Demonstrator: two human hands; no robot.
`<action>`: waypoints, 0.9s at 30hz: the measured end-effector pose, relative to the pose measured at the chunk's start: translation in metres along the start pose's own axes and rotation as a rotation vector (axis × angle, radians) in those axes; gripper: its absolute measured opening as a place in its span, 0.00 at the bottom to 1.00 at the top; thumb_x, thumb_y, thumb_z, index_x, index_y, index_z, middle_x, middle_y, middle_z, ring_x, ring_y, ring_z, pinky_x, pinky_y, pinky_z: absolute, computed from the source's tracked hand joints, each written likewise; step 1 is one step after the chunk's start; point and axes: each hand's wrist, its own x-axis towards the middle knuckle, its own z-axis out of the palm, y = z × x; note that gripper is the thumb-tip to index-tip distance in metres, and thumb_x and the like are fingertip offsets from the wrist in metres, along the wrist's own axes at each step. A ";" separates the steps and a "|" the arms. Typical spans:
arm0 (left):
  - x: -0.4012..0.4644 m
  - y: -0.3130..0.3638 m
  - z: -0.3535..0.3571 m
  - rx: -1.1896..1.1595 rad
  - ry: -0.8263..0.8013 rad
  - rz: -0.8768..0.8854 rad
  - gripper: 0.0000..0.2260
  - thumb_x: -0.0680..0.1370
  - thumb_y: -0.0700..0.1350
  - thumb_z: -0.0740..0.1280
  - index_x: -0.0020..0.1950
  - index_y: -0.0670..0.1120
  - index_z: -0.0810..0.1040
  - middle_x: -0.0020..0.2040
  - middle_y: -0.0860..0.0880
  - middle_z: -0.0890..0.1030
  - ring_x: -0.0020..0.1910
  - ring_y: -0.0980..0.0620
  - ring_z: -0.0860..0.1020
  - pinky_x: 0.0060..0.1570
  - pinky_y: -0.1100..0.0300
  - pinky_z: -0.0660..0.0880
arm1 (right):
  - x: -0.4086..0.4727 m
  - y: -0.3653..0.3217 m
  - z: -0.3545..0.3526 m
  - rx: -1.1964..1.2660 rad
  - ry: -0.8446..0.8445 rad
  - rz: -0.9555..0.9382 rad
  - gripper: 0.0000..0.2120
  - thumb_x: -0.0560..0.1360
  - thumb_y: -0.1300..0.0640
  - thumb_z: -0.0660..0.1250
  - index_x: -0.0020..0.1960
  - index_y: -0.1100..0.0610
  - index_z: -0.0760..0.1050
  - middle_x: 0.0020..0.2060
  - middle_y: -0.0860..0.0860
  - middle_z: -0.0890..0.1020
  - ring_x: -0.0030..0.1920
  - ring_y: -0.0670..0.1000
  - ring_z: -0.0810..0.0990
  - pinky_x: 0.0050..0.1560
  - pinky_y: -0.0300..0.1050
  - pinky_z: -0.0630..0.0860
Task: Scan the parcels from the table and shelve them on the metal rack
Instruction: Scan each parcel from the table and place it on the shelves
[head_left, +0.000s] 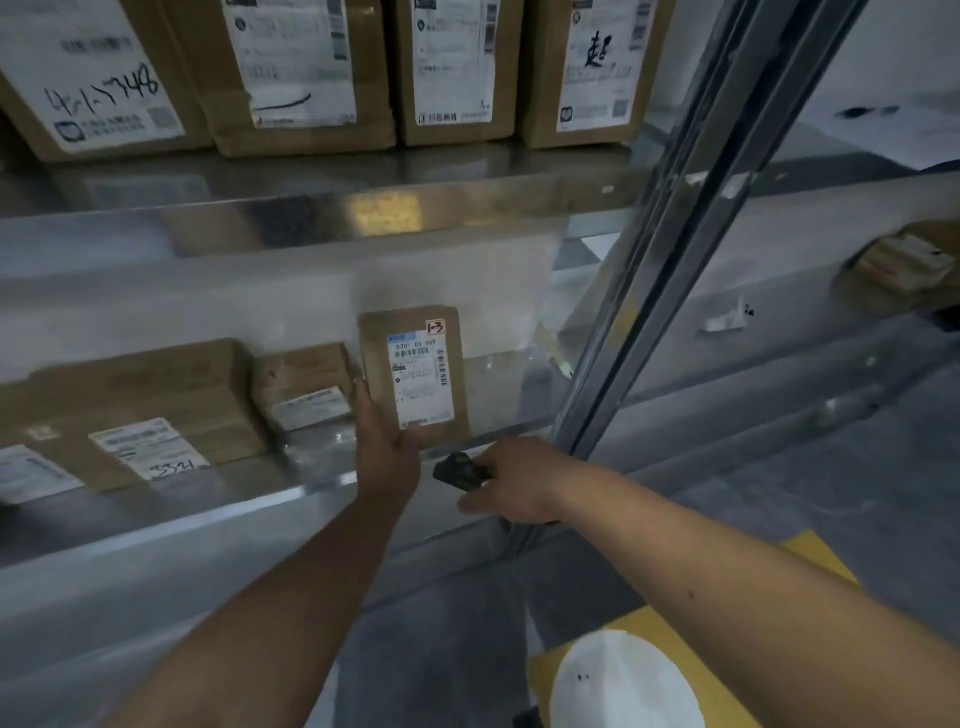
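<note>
Stage: shelving of one parcel (414, 378) is judged to be in hand; the parcel is stood upright on the lower shelf (322, 486) of the metal rack (670, 270), near the right-hand upright post.
Work done: four cartons (296, 73) are seen in a row on the upper shelf, each with a white label facing out. Two more boxes (156, 410) are laid on the lower shelf, to the left of the upright parcel. These are taken to be already shelved.
Work left: release of the upright parcel is judged not yet completed. The table is not in view, so the number of parcels left cannot be told. Whether this parcel has been scanned cannot be told.
Left hand (387, 441): the fingers are held nearly straight and laid along the parcel's left edge; the thumb is set against the lower front, at the bottom corner of the label. The parcel is steadied, not clasped all round.
Right hand (511, 480): the fingers are curled round a dark handheld scanner (460, 470), whose head is pointed left toward the parcel's base. It is held just beside the left hand, in front of the shelf edge.
Parcel appearance: a small, flat brown cardboard pack, taller than wide. A white shipping label with barcodes is fixed to the front. A small tag hand-marked "1-3" is fixed at the top right corner. No damage is visible.
Parcel position: the nearest box is close on its left; bare shelf is seen on its right.
</note>
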 end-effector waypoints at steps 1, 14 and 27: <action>0.000 0.002 0.004 -0.011 0.009 -0.010 0.48 0.75 0.32 0.67 0.83 0.65 0.46 0.78 0.51 0.71 0.76 0.48 0.71 0.72 0.38 0.72 | 0.004 0.006 0.001 0.007 -0.013 -0.014 0.26 0.78 0.38 0.72 0.68 0.53 0.80 0.59 0.52 0.83 0.54 0.51 0.80 0.51 0.44 0.79; 0.006 -0.017 0.008 0.089 0.311 -0.126 0.33 0.75 0.38 0.75 0.75 0.59 0.68 0.65 0.57 0.80 0.65 0.50 0.79 0.67 0.48 0.77 | 0.029 0.050 0.011 0.007 -0.038 -0.159 0.27 0.79 0.36 0.71 0.73 0.47 0.78 0.63 0.49 0.80 0.58 0.49 0.79 0.64 0.46 0.78; 0.010 -0.016 0.006 0.132 0.370 -0.217 0.31 0.78 0.43 0.75 0.77 0.57 0.66 0.64 0.54 0.82 0.62 0.48 0.81 0.64 0.46 0.77 | 0.038 0.057 0.030 -0.065 0.033 -0.275 0.15 0.78 0.39 0.72 0.54 0.50 0.82 0.41 0.45 0.79 0.41 0.45 0.77 0.42 0.42 0.73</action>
